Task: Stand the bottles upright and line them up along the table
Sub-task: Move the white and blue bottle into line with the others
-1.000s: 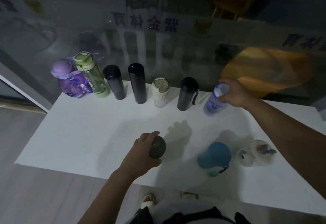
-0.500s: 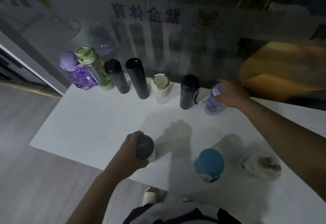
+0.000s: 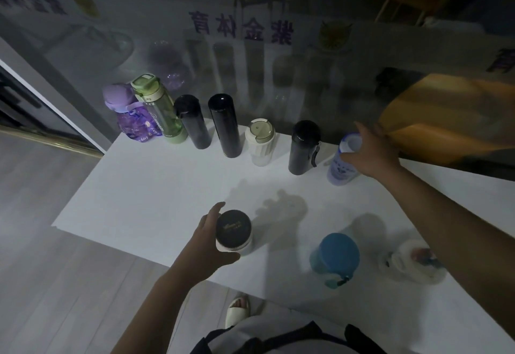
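Along the back of the white table point(image 3: 156, 192) several bottles stand upright in a row: purple point(image 3: 131, 119), green point(image 3: 161, 111), black point(image 3: 192, 122), tall black point(image 3: 224, 125), cream point(image 3: 260, 141) and black with a strap point(image 3: 303, 147). At the row's right end my right hand point(image 3: 373, 153) holds a pale lilac bottle point(image 3: 340, 169) with a white cap, upright on the table. Near the front edge my left hand point(image 3: 203, 242) grips a white bottle with a dark lid point(image 3: 234, 228), also upright. A blue-lidded bottle point(image 3: 334, 253) and a clear bottle point(image 3: 415, 261) stand at the front right.
A glass wall with purple lettering point(image 3: 239, 27) rises right behind the row. The table's left and front edges drop to a grey wood floor point(image 3: 55, 270). My foot in a pale sandal point(image 3: 237, 312) shows below the front edge.
My left hand has drawn the dark-lidded bottle slightly nearer the front edge and stood it straighter. My right hand stays on the lilac bottle, its fingers looser.
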`<action>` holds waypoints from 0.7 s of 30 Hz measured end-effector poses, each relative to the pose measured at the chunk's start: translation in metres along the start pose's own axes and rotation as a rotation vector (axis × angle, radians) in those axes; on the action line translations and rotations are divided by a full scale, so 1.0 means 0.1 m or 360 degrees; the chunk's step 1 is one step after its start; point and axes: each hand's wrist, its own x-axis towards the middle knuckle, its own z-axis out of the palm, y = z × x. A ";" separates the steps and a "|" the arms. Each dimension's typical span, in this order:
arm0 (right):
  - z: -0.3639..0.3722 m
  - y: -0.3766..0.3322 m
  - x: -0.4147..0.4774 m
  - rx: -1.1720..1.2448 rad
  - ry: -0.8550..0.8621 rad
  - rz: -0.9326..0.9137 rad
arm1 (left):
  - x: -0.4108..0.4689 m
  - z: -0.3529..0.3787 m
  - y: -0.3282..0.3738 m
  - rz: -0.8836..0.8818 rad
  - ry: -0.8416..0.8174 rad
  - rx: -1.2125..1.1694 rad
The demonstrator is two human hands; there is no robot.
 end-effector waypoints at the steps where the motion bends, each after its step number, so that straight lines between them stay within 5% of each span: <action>1: -0.04 -0.06 -0.12 0.0066 0.0106 0.0001 | -0.02 0.00 -0.04 -0.0001 -0.0015 0.0004; 4: -0.06 -0.39 -0.73 0.0529 0.0396 -0.0127 | -0.06 0.04 -0.23 -0.0004 -0.0013 0.0071; 7: 0.18 -0.87 -1.47 0.0868 0.0199 -0.0390 | -0.11 0.16 -0.52 -0.0014 0.0036 0.0171; 12: 0.69 -1.54 -2.07 0.0360 -0.0552 -0.0597 | -0.22 0.36 -0.84 -0.0043 0.0040 0.0314; 21: 1.08 -1.85 -2.09 0.0059 -0.0485 -0.0599 | -0.32 0.43 -1.17 -0.0074 -0.0150 0.0493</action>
